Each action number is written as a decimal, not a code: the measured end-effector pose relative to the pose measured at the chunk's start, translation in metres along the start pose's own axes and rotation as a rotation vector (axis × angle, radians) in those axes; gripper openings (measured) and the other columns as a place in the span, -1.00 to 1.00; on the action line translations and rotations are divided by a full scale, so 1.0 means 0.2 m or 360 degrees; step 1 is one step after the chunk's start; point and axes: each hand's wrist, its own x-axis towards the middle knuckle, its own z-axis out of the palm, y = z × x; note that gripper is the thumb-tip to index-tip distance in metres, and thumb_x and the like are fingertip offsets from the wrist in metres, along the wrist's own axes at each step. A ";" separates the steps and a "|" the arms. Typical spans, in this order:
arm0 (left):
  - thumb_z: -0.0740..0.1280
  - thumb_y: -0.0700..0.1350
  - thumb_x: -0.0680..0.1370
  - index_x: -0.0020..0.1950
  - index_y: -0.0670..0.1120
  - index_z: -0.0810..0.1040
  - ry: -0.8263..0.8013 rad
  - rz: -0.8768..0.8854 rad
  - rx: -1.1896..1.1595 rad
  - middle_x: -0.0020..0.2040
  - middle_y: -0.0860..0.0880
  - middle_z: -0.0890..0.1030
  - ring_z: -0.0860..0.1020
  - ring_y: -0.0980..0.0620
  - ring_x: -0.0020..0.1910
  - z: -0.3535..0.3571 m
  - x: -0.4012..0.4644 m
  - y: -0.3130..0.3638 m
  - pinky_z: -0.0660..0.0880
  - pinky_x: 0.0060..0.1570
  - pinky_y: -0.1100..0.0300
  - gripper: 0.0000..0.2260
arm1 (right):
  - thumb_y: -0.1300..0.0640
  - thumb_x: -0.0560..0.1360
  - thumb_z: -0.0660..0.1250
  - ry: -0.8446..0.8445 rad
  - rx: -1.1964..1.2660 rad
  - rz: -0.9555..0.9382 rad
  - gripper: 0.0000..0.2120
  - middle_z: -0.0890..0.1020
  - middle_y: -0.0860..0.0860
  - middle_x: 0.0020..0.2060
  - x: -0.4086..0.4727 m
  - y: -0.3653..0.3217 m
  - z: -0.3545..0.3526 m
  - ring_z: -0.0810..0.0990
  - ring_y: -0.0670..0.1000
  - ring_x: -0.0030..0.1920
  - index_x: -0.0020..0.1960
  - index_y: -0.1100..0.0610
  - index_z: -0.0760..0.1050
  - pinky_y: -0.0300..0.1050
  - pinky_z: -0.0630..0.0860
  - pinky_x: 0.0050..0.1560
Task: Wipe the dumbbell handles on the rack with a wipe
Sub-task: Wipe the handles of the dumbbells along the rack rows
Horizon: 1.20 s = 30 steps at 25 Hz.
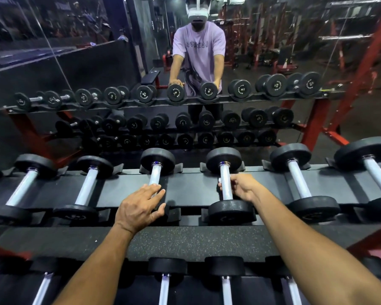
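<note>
Mirrored gym rack, right hand gripping pale knurled dumbbell handle

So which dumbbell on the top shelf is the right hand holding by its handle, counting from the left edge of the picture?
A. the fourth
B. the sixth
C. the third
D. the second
A. The right hand curls round the handle of the fourth dumbbell, with a bit of white wipe showing at the fingertips, while the left hand rests on the third dumbbell.
</note>
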 end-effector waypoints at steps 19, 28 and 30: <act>0.28 0.07 0.55 0.25 -0.03 0.64 -0.0439 -0.0459 -0.0192 0.29 -0.13 0.60 0.47 -0.18 0.37 -0.20 -0.02 0.33 0.15 0.45 -0.24 -0.65 | 0.25 0.59 0.21 0.0602 -0.1187 -0.1129 -0.72 0.59 0.01 -0.34 -1.03 0.36 0.06 0.39 -0.11 -0.46 -0.02 -0.05 0.63 -0.20 0.36 -0.39; 0.40 -0.17 0.59 0.16 0.14 0.61 -0.0504 -0.1358 -0.1755 0.00 0.22 0.68 0.61 0.25 0.04 -0.69 -0.47 0.81 0.53 0.21 0.00 -0.77 | 0.35 0.53 0.30 0.0295 -0.0728 -0.0853 -0.76 0.70 0.12 -0.16 -1.47 0.92 0.16 0.61 0.01 -0.20 0.12 0.08 0.52 -0.11 0.61 -0.20; 0.40 -0.15 0.59 0.10 0.13 0.64 -0.0593 -0.1514 -0.1935 -0.06 0.23 0.70 0.64 0.24 -0.03 -0.84 -0.57 0.92 0.55 0.12 0.09 -0.82 | 0.34 0.53 0.33 0.0231 -0.0776 -0.0808 -0.81 0.70 0.09 -0.19 -1.53 1.01 0.19 0.62 0.00 -0.22 0.07 0.12 0.54 -0.10 0.61 -0.20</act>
